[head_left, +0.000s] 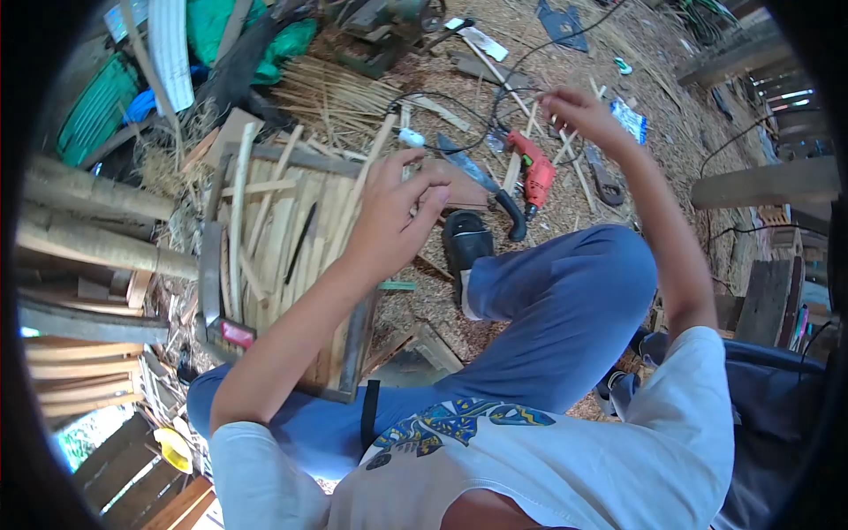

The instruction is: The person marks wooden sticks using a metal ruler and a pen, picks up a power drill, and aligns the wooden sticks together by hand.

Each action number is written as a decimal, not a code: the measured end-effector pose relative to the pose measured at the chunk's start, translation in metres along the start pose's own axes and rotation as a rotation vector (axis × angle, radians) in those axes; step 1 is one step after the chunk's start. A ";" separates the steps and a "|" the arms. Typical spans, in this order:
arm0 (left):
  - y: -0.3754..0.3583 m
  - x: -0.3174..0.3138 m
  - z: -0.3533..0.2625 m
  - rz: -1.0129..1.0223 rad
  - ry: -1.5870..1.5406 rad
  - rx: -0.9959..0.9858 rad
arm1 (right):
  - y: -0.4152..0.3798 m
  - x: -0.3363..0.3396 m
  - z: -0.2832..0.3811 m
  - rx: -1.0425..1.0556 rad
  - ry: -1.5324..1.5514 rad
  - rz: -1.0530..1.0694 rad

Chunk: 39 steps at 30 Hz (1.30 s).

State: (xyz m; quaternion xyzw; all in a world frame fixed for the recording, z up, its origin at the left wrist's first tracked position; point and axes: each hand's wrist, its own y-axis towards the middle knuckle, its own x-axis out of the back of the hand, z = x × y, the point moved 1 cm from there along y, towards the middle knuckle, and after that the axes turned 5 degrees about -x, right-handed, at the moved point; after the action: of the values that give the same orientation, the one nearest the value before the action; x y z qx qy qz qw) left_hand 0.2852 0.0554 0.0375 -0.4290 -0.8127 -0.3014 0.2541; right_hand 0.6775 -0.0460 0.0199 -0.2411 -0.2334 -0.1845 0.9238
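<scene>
My left hand [395,210] hovers over the right edge of a wooden frame [210,265] filled with pale slats; its fingers are bent and apart, with nothing seen in them. Further right and forward, my right hand [579,113] is raised near thin wooden sticks [579,170], its fingers curled together; what they hold, if anything, is too small to make out. A red power drill [535,168] lies on the ground between the hands. Beside it is a large knife [468,166] with a black handle. A black pen-like stick [301,241] rests on the slats.
A pile of thin sticks [331,88] lies ahead, near a dark machine [380,35]. Black cable [495,110] runs across the shavings. A dark wooden hand tool [606,181] lies right of the drill. Beams [764,187] stand at the right; my shod foot [468,238] is below the knife.
</scene>
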 end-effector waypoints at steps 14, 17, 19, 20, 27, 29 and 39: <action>0.032 -0.120 0.027 0.098 -0.090 0.172 | 0.068 -0.100 -0.273 0.148 -1.433 0.134; 0.032 -0.120 0.032 0.095 -0.094 0.205 | 0.087 -0.116 -0.318 0.292 -1.522 0.037; 0.030 -0.121 0.038 0.092 -0.089 0.222 | 0.084 -0.110 -0.291 0.294 -1.581 0.178; 0.029 -0.122 0.041 0.091 -0.086 0.228 | 0.085 -0.111 -0.283 0.330 -1.522 0.186; 0.024 -0.126 0.045 0.124 -0.078 0.265 | 0.088 -0.103 -0.274 0.543 -1.499 0.267; 0.022 -0.121 0.042 0.117 -0.087 0.261 | 0.089 -0.095 -0.286 0.587 -1.443 0.196; 0.021 -0.077 0.024 -0.015 -0.131 0.241 | 0.054 0.009 -0.218 0.530 -1.367 0.182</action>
State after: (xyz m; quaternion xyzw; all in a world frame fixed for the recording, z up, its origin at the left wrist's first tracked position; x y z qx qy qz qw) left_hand 0.3376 0.0400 -0.0255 -0.4079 -0.8612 -0.1747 0.2481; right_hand 0.7845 -0.1198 -0.1636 -0.0893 -0.7726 0.1468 0.6112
